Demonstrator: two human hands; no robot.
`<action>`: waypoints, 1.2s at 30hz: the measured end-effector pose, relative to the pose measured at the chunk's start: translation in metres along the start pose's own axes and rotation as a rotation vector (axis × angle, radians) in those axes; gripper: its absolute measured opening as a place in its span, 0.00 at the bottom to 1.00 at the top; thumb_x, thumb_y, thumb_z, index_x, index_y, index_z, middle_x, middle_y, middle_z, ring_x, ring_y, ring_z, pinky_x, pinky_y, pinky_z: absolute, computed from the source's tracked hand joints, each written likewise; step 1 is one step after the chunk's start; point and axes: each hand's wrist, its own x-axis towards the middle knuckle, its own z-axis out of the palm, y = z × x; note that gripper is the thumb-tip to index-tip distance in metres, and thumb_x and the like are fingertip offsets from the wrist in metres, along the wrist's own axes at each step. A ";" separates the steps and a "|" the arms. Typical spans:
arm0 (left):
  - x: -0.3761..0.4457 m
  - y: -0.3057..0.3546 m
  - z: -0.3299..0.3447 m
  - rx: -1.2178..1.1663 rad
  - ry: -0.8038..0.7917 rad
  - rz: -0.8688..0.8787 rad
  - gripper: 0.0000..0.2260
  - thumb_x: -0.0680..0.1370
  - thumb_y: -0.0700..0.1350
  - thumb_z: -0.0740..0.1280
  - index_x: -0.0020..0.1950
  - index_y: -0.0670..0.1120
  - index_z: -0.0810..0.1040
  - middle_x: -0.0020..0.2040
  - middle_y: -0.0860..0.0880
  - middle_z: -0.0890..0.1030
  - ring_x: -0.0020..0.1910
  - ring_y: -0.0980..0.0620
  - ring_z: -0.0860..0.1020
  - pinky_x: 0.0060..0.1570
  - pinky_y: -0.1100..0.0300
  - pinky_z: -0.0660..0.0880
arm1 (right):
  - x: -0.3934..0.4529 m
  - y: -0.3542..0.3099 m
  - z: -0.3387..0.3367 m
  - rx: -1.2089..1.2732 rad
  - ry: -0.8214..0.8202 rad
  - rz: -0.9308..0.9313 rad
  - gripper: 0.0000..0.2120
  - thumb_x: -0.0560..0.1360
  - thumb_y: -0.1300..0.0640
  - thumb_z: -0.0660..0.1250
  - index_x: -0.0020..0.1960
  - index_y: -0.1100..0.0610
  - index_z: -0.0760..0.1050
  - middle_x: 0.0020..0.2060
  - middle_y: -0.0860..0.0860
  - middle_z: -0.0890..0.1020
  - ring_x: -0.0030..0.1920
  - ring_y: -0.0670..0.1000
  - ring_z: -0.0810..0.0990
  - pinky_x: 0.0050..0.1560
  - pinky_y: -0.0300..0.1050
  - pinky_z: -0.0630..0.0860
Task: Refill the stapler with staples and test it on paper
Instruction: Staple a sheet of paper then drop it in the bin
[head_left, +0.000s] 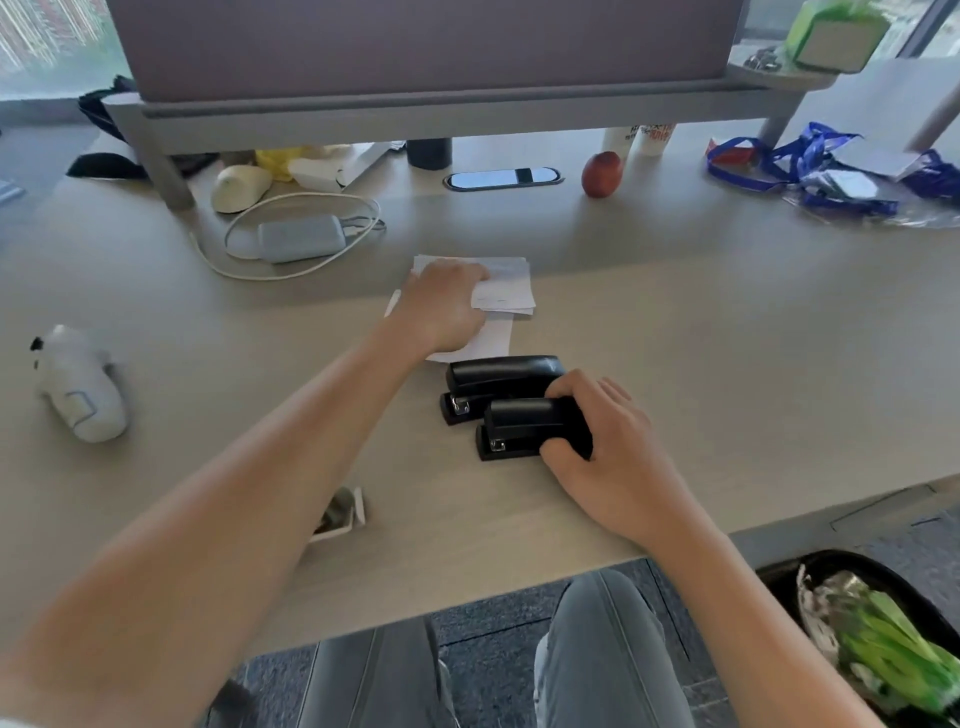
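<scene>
Two black staplers lie side by side on the desk, both closed. My right hand (597, 441) grips the rear of the nearer stapler (524, 428); the farther stapler (498, 382) rests just behind it, untouched. My left hand (441, 306) reaches forward and holds a small stack of white paper sheets (506, 291) lying beyond the staplers, fingers curled over their left edge. A small open white box of staples (340, 514) sits near the front edge, partly hidden under my left forearm.
A white plush toy (78, 384) lies at the left. A charger with a coiled cable (298, 236), a red apple (601, 174) and blue lanyards (800, 171) lie farther back under the monitor shelf (415, 111). A black bin (878, 639) stands at lower right.
</scene>
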 end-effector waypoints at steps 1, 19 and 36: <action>0.002 -0.002 0.005 0.032 0.010 0.007 0.23 0.80 0.43 0.65 0.76 0.47 0.70 0.75 0.43 0.73 0.73 0.41 0.70 0.72 0.48 0.64 | 0.000 0.000 0.000 -0.003 0.003 -0.005 0.13 0.71 0.52 0.65 0.55 0.44 0.70 0.47 0.37 0.73 0.50 0.45 0.72 0.47 0.42 0.72; -0.004 -0.014 0.001 -0.126 0.059 0.037 0.10 0.76 0.37 0.61 0.37 0.44 0.79 0.36 0.42 0.73 0.37 0.46 0.70 0.40 0.55 0.68 | -0.001 -0.004 -0.002 -0.148 0.082 0.005 0.13 0.66 0.40 0.70 0.48 0.45 0.76 0.43 0.42 0.76 0.45 0.48 0.76 0.48 0.48 0.75; -0.084 0.056 -0.051 -0.861 0.382 0.004 0.09 0.81 0.44 0.63 0.54 0.48 0.83 0.46 0.46 0.87 0.41 0.49 0.83 0.43 0.50 0.81 | -0.048 -0.017 -0.041 0.610 0.396 0.481 0.26 0.77 0.38 0.70 0.40 0.62 0.80 0.32 0.56 0.79 0.31 0.49 0.75 0.33 0.41 0.69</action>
